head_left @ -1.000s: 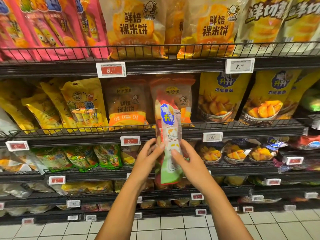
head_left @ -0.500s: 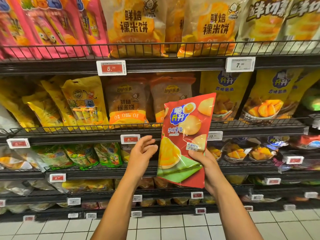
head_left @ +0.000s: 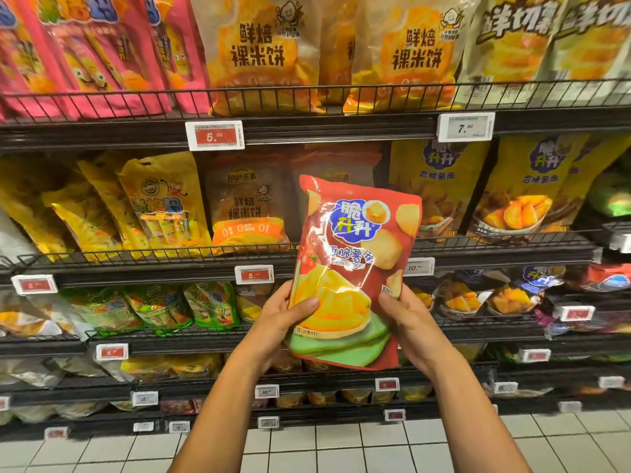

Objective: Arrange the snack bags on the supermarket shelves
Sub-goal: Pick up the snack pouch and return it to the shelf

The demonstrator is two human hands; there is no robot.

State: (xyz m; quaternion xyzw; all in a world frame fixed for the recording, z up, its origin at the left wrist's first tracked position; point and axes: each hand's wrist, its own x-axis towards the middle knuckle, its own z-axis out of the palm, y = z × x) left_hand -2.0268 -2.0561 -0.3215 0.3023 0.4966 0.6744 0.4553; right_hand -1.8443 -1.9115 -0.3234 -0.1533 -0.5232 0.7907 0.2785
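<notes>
Head view: red snack bag (head_left: 355,268) upright at centre, held in front of the shelves (head_left: 307,131). Left hand (head_left: 283,319) grips its lower edge at 9 o'clock, thumb on the front. Right hand (head_left: 406,319) grips the edge at 3 o'clock. Yellow bags (head_left: 440,189) behind, at 2 o'clock.

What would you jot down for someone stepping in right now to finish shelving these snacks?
Left hand: grips the lower left edge of the red potato-stick bag, thumb across the front.
Right hand: grips its lower right edge.
The bag is upright, front facing you, held in front of the shelves, not on any of them.
Same-brand yellow bags stand on the shelf up and to the right.
Done: bag picked up and in hand.
Left: find its spot and set it behind a wire rail.
</notes>
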